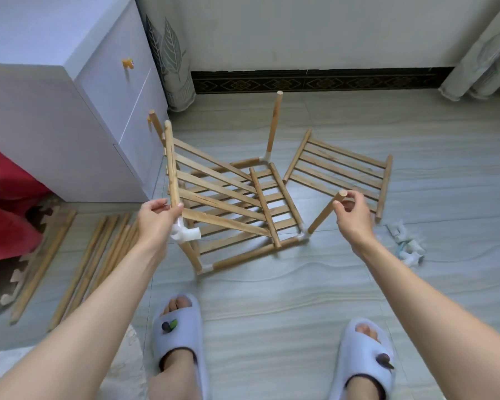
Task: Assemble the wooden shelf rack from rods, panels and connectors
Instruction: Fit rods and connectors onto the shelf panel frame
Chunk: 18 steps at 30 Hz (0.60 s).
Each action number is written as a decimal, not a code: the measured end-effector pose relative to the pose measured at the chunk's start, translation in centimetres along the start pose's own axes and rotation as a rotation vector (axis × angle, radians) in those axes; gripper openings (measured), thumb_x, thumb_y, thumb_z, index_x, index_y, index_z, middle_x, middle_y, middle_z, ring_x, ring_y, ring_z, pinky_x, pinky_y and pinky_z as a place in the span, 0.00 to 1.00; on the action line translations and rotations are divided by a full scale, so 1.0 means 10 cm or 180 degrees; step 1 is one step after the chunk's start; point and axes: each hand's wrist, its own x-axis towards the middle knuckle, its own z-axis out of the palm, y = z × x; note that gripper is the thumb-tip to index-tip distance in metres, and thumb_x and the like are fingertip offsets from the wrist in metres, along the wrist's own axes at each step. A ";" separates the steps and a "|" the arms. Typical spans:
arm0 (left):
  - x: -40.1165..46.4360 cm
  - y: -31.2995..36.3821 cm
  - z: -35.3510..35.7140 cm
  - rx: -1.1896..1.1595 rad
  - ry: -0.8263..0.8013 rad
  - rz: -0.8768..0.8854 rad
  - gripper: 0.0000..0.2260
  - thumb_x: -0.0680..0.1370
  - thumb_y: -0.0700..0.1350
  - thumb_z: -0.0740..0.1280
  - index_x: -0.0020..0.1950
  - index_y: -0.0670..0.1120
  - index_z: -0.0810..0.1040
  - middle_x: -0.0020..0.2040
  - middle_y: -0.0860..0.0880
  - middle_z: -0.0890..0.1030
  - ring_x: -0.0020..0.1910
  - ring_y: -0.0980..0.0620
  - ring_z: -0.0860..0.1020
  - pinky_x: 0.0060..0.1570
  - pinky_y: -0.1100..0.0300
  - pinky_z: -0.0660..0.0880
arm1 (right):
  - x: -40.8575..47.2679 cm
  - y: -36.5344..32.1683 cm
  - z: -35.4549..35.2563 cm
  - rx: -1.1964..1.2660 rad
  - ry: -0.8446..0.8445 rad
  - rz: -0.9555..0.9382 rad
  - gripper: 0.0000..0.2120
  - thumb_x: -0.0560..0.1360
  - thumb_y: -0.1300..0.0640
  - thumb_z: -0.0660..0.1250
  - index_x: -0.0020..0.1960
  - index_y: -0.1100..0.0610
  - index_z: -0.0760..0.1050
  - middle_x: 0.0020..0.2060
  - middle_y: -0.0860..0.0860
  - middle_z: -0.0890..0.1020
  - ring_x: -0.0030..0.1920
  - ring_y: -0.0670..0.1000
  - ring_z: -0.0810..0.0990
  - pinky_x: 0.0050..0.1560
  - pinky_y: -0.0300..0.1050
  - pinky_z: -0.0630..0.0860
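Note:
A partly built wooden rack [243, 226] stands on the floor, its base frame joined by white connectors with upright rods at the corners. A slatted panel [214, 194] tilts above the base. My left hand [156, 220] grips the panel's side rod just above a white connector [185, 233] at the near left corner. My right hand [352, 215] pinches the top of the near right upright rod [325, 213]. A second slatted panel [341, 174] lies flat on the floor to the right.
Several loose rods [98, 261] lie on the floor at left. A pile of white connectors [407, 243] sits at right. A white cabinet [70, 125] stands at left, curtains hang at the back, and my slippered feet [179, 336] are near the bottom.

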 end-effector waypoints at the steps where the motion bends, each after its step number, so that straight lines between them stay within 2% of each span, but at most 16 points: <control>1: 0.07 0.02 -0.01 -0.0089 -0.0041 -0.0074 0.18 0.74 0.37 0.70 0.62 0.37 0.73 0.51 0.44 0.77 0.47 0.51 0.76 0.51 0.59 0.72 | 0.00 -0.01 0.02 -0.0025 0.0023 -0.0009 0.11 0.78 0.57 0.61 0.61 0.54 0.68 0.51 0.51 0.75 0.56 0.55 0.75 0.59 0.59 0.73; 3: 0.18 0.08 -0.03 -0.0214 -0.0168 -0.0156 0.14 0.74 0.36 0.70 0.59 0.37 0.75 0.44 0.47 0.78 0.42 0.53 0.76 0.49 0.61 0.74 | -0.01 -0.03 0.05 -0.0094 0.0082 -0.0064 0.06 0.78 0.57 0.61 0.55 0.53 0.68 0.48 0.49 0.75 0.53 0.56 0.77 0.56 0.59 0.75; 5: 0.27 0.15 -0.04 -0.0257 -0.0253 -0.0164 0.14 0.74 0.35 0.69 0.59 0.36 0.75 0.42 0.48 0.78 0.40 0.55 0.76 0.44 0.64 0.73 | -0.03 -0.06 0.08 -0.0148 0.0158 -0.0078 0.03 0.79 0.56 0.60 0.52 0.53 0.68 0.45 0.49 0.75 0.51 0.57 0.78 0.54 0.58 0.75; 9: 0.41 0.30 -0.09 0.0043 -0.0307 -0.0215 0.14 0.77 0.36 0.66 0.62 0.37 0.75 0.54 0.41 0.79 0.49 0.48 0.77 0.50 0.57 0.74 | -0.03 -0.14 0.11 -0.0069 0.0038 0.0037 0.06 0.79 0.55 0.60 0.55 0.54 0.69 0.47 0.50 0.75 0.54 0.57 0.77 0.56 0.58 0.75; 11: 0.42 0.41 -0.15 0.0657 -0.0487 -0.0014 0.13 0.79 0.40 0.64 0.62 0.39 0.76 0.58 0.40 0.78 0.52 0.47 0.75 0.51 0.57 0.72 | -0.07 -0.21 0.10 -0.0080 -0.0257 0.0151 0.13 0.78 0.55 0.61 0.61 0.56 0.68 0.53 0.53 0.75 0.59 0.56 0.75 0.61 0.57 0.73; 14: 0.30 0.60 -0.26 0.1861 -0.1190 0.0563 0.14 0.81 0.47 0.60 0.65 0.46 0.73 0.60 0.44 0.75 0.61 0.46 0.73 0.56 0.55 0.70 | -0.17 -0.33 0.05 -0.0757 -0.0504 0.0027 0.23 0.79 0.55 0.61 0.71 0.61 0.61 0.67 0.58 0.70 0.67 0.58 0.68 0.65 0.54 0.66; 16: 0.23 0.69 -0.35 0.2803 -0.1533 0.1048 0.20 0.81 0.50 0.59 0.73 0.48 0.64 0.67 0.46 0.71 0.68 0.46 0.68 0.65 0.53 0.65 | -0.25 -0.45 0.04 -0.1318 -0.0459 -0.0279 0.29 0.79 0.53 0.60 0.75 0.60 0.54 0.72 0.57 0.63 0.72 0.58 0.61 0.69 0.54 0.61; 18: 0.15 0.78 -0.44 0.3632 -0.1582 0.1664 0.26 0.80 0.53 0.59 0.76 0.50 0.56 0.74 0.47 0.62 0.73 0.48 0.61 0.70 0.54 0.59 | -0.35 -0.66 0.08 -0.1769 -0.0478 -0.0698 0.30 0.79 0.51 0.60 0.76 0.58 0.51 0.74 0.56 0.60 0.74 0.56 0.58 0.71 0.53 0.58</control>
